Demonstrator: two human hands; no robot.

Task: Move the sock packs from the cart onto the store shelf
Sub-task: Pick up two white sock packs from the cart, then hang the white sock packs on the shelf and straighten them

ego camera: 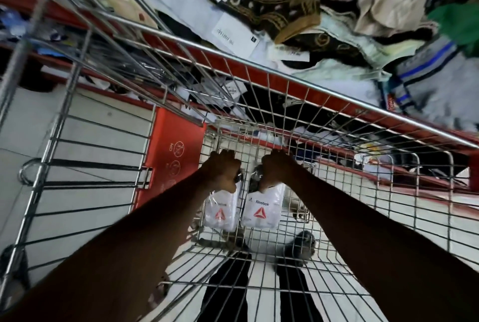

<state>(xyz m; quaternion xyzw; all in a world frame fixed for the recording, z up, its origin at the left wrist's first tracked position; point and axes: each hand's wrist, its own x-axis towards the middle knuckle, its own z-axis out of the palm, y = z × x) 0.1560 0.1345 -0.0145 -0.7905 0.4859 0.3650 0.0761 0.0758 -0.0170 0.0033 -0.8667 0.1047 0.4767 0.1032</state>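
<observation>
Inside the wire cart (337,192), each hand holds one white sock pack by its top: the left hand (224,168) has its grip closed on the left sock pack (220,211), the right hand (276,166) on the right sock pack (261,209). Beyond the cart's far rail, the red-edged shelf (324,100) is heaped with jumbled clothing (350,23) and paper tags.

Two sock packs (241,209) side by side inside cart (337,192).

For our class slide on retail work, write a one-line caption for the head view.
Left hand and right hand each lift a sock pack inside the wire cart.
</observation>
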